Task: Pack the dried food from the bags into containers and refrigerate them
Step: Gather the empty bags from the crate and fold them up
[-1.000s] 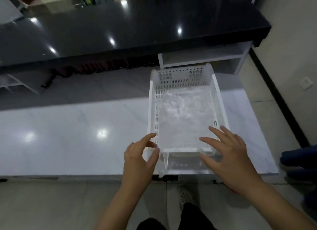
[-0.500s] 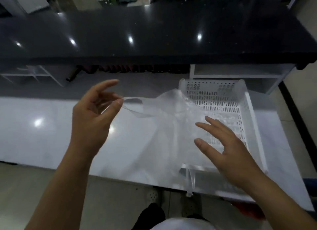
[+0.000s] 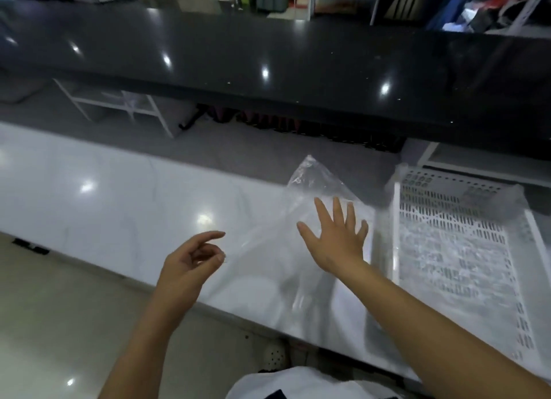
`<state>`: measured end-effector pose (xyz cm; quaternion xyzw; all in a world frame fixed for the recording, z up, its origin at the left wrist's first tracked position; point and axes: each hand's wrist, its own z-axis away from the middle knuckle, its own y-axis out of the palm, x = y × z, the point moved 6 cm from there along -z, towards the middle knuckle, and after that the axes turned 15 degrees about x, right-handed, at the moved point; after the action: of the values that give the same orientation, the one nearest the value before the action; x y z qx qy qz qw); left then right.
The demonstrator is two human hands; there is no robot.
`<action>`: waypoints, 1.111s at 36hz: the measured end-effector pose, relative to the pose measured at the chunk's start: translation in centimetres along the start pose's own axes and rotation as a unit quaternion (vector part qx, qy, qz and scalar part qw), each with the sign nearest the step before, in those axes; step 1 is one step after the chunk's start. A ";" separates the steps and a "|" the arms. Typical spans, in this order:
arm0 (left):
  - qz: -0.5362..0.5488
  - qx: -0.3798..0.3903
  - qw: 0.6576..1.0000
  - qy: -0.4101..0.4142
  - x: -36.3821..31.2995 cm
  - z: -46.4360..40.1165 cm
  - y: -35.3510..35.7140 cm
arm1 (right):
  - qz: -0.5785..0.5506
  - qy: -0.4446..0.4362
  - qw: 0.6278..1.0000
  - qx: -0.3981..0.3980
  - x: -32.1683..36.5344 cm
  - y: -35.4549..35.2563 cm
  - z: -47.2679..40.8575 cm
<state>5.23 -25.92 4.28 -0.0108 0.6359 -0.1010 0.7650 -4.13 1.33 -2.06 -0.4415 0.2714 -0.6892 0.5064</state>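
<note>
Black glossy counter point(image 3: 268, 56) spans the upper frame; white marble-look worktop point(image 3: 104, 196) runs across the middle, pale tiled floor lower left. White perforated plastic basket point(image 3: 453, 249) sits on the worktop at right, more clear film lying in it. Clear plastic bag point(image 3: 301, 219) at centre frame, draped over the worktop edge, one corner raised. Judged very light, limp, slippery, tears easily; best taken by pinching an edge or corner. Right hand point(image 3: 337, 240) spread flat, fingers splayed over the bag. Left hand point(image 3: 190, 261) pinches the bag's near edge between thumb and finger. No dried food visible
</note>
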 end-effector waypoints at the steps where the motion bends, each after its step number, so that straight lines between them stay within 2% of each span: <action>1: -0.003 0.020 1.000 -0.018 0.9 0.1 -0.3 | 0.012 0.012 1.000 0.006 0.1 1.0 -0.7; 3: -0.007 0.064 0.996 -0.055 2.5 0.4 -0.7 | 0.030 0.028 0.999 0.015 0.2 2.7 -1.6; 5: -0.012 0.076 0.994 -0.076 3.5 0.4 -1.3 | 0.041 0.032 0.998 0.019 0.3 4.4 -2.2; 8: -0.017 0.013 0.998 -0.063 3.3 -0.8 -1.8 | 0.071 0.034 0.997 0.010 0.7 6.1 -2.6; 10: -0.082 0.004 0.996 -0.032 1.9 -2.4 -0.7 | 0.091 0.034 0.995 0.001 0.9 6.8 -2.5; 12: -0.172 0.056 0.983 0.009 0.5 -4.6 2.2 | 0.105 0.039 0.994 -0.015 0.9 7.2 -2.3; 15: -0.314 0.100 0.944 0.038 0.0 -8.8 7.4 | 0.110 0.069 0.990 -0.056 0.5 6.6 -2.5; 18: -0.453 0.117 0.884 0.013 1.6 -13.1 11.3 | 0.116 0.099 0.986 -0.069 -0.4 5.7 -3.0; 21: -0.535 0.147 0.832 -0.005 5.1 -15.4 13.1 | 0.104 0.111 0.985 -0.083 -1.4 5.4 -3.1; 24: -0.564 0.168 0.809 -0.004 8.6 -15.3 13.2 | 0.082 0.121 0.987 -0.070 -2.7 6.0 -3.1; 28: -0.591 0.153 0.792 0.003 10.6 -14.5 12.2 | 0.037 0.118 0.991 -0.049 -3.9 6.4 -4.0; 33: -0.593 0.139 0.793 0.010 11.1 -14.1 11.5 | 0.062 0.085 0.993 -0.055 -4.0 6.1 -4.7; 40: -0.595 0.141 0.791 0.006 11.3 -14.3 11.4 | 0.067 0.087 0.992 -0.058 -4.1 6.5 -5.1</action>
<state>-5.14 -15.02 -11.09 -0.2787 0.4873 -0.6249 0.5426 -5.21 2.61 -11.12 -0.3896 0.3827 -0.6727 0.4992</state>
